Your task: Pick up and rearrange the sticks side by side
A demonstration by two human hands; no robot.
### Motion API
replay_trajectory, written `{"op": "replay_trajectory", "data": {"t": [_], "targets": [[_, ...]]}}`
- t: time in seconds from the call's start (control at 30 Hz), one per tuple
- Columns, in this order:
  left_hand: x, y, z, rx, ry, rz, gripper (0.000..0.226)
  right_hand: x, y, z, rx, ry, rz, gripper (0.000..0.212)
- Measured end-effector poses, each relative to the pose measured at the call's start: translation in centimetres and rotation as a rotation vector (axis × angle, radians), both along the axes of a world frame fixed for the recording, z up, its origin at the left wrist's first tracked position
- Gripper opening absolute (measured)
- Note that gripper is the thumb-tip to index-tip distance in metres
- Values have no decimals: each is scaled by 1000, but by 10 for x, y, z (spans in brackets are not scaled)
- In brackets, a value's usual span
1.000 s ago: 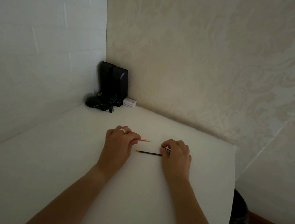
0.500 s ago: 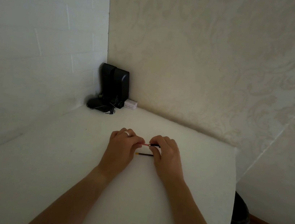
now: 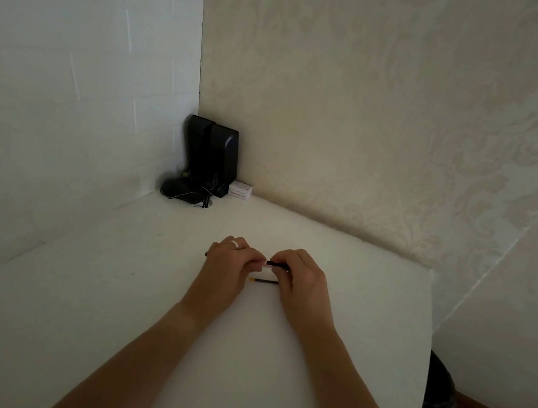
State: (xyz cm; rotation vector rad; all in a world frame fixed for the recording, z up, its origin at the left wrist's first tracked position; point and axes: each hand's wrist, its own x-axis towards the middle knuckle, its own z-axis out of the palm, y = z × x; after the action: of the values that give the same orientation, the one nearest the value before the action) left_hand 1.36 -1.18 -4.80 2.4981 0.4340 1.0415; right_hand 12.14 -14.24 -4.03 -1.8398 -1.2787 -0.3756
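Note:
Both my hands meet over the middle of the white table (image 3: 108, 302). My left hand (image 3: 223, 270), with a ring on one finger, pinches a thin pink pen (image 3: 266, 263) whose dark rear end sticks out past the hand on the left. My right hand (image 3: 302, 277) pinches a black cap (image 3: 278, 264) set against the pen's tip. A second thin black pen with a yellow end (image 3: 263, 281) lies flat on the table just below, between the two hands, its right end hidden under my right hand.
Two black speakers (image 3: 212, 157) with tangled cables stand in the far corner, a small white box (image 3: 240, 190) beside them. Walls close the left and back sides. The table's right edge (image 3: 427, 347) drops to a wooden floor with a dark object (image 3: 439, 387).
My right hand has moved left from beside the black pen to the pink pen's tip, bringing the black cap against it. My left hand has kept its hold.

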Motion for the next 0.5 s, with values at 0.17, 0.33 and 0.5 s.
{"op": "replay_trajectory", "data": {"t": [0.17, 0.33, 0.5], "targets": [[-2, -1, 1, -23, -1, -21, 15, -1, -1, 1, 6, -1, 4, 9], [-2, -2, 2, -37, -7, -30, 19, -2, 0, 0, -3, -36, -9, 9], [-3, -2, 1, -47, -4, -36, 19, -8, 1, 1, 8, -87, -32, 9]]}}
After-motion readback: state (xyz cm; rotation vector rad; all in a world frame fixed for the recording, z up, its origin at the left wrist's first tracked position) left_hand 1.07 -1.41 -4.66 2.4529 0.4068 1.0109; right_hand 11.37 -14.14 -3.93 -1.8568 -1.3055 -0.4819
